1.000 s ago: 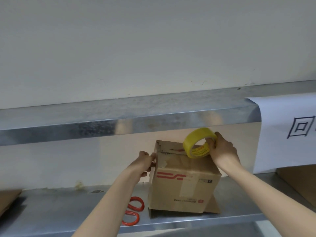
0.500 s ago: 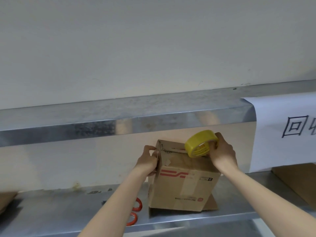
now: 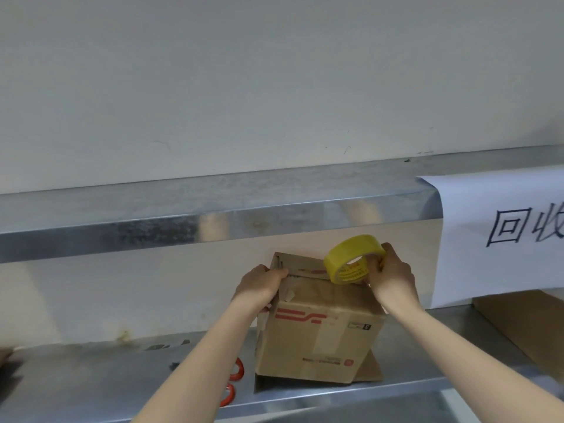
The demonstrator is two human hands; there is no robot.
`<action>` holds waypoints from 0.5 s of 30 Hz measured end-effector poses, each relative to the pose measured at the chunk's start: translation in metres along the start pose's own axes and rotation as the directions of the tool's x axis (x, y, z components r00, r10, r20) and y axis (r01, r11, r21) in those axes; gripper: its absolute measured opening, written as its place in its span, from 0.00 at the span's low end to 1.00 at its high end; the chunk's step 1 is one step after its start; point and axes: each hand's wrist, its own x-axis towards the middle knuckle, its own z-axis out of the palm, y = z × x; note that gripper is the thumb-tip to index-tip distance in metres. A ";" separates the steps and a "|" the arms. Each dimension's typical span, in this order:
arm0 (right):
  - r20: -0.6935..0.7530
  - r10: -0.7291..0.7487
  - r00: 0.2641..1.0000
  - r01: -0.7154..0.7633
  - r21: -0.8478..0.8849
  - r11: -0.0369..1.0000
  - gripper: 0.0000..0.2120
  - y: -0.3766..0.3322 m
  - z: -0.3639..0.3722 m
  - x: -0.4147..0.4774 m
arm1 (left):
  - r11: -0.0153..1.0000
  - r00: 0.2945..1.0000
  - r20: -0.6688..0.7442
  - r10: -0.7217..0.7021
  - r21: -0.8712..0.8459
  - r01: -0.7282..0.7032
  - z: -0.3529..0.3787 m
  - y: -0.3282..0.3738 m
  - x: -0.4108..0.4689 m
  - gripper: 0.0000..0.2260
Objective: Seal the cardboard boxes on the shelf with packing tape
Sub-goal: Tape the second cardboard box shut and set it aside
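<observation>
A small brown cardboard box (image 3: pixel 317 340) with red print stands on the lower metal shelf (image 3: pixel 91 380), tilted on loose flaps beneath it. Its rear top flap stands up. My left hand (image 3: pixel 259 285) grips the box's upper left corner, fingers curled over the top edge. My right hand (image 3: pixel 390 279) holds a yellow roll of packing tape (image 3: pixel 351 264) above the box's top right, fingers through the core. Whether a tape strip runs onto the box cannot be made out.
Red scissor handles (image 3: pixel 233 383) lie on the shelf left of the box, partly behind my left forearm. An upper metal shelf (image 3: pixel 183 215) overhangs closely. A white paper sign (image 3: pixel 500 236) hangs at the right, with flat cardboard (image 3: pixel 525 325) below it.
My left hand has moved up from the box's left side to its top left corner. The tape roll in my right hand has stayed at the top right, tilting slightly.
</observation>
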 end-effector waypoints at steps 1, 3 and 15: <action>-0.004 0.011 1.000 -0.011 0.018 1.000 0.06 0.001 0.000 -0.001 | 1.000 1.000 -0.007 0.002 0.020 -0.002 0.001 0.000 0.000 0.16; -0.010 0.042 0.999 -0.041 0.048 0.998 0.07 0.006 0.002 -0.003 | 0.997 1.000 -0.015 0.009 0.079 -0.008 0.002 0.002 -0.001 0.16; 0.173 0.176 0.969 -0.215 0.249 0.944 0.20 0.010 0.032 -0.012 | 0.974 0.995 -0.090 -0.030 0.222 0.049 -0.021 -0.021 0.003 0.17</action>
